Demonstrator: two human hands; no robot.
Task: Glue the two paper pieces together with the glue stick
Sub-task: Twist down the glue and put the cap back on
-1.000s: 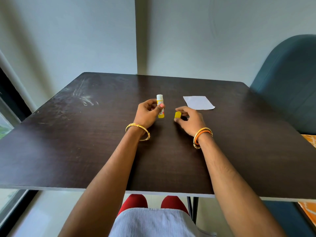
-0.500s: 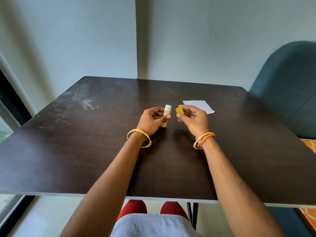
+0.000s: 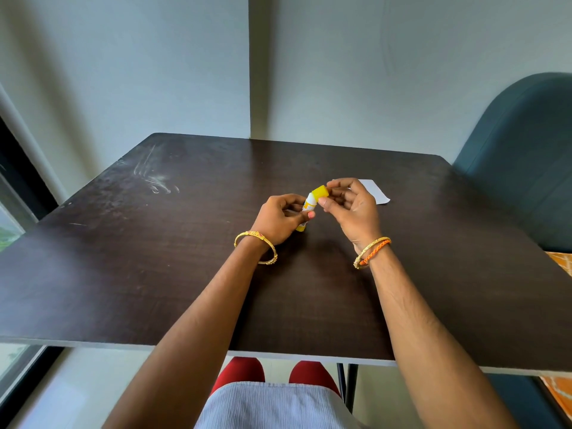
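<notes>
My left hand (image 3: 280,219) grips a white and yellow glue stick (image 3: 308,206), tilted up to the right above the middle of the dark table (image 3: 154,274). My right hand (image 3: 353,209) pinches the yellow cap (image 3: 319,192), which sits against the top end of the stick. White paper (image 3: 376,191) lies flat on the table just behind my right hand, partly hidden by the fingers. I can make out only one white sheet; whether it is two pieces stacked I cannot tell.
A teal upholstered chair (image 3: 526,156) stands at the table's right side. Pale scuff marks (image 3: 154,178) mark the far left of the tabletop. A wall runs behind the table and a window frame (image 3: 18,187) lies to the left.
My right hand has carried the yellow cap from the tabletop up to the top of the glue stick. My left hand has tilted the stick toward it. The camera view has shifted slightly.
</notes>
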